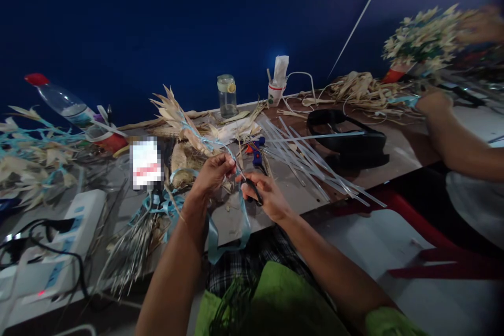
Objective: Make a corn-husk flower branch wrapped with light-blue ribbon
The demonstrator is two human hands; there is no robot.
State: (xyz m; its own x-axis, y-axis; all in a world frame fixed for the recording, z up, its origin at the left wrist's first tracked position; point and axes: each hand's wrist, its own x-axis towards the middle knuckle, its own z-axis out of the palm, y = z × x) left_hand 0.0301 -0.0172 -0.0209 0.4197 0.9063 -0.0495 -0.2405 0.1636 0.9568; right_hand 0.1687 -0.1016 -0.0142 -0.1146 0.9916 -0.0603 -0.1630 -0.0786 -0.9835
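Note:
Near the table's front edge, my left hand (214,170) is closed, pinching a thin stem wrapped in light blue ribbon. That stem leads up and left to a dried husk flower (173,115) with pale pointed petals. Black-handled scissors (255,192) sit in my right hand (268,197), fingers wrapped about the handles. The scissors' tip is close to the ribbon beside my left fingertips; whether the blades touch it I cannot tell. A loose length of blue ribbon (244,220) hangs below my hands over the table edge and loops toward my lap.
Clear glue sticks (303,160) lie right of a blue glue gun (256,152). Behind are a glass jar (227,100) and a paper cup (274,93). Wire stems (136,254) and a power strip (74,241) lie left. A co-worker's arm (452,136) reaches in at right.

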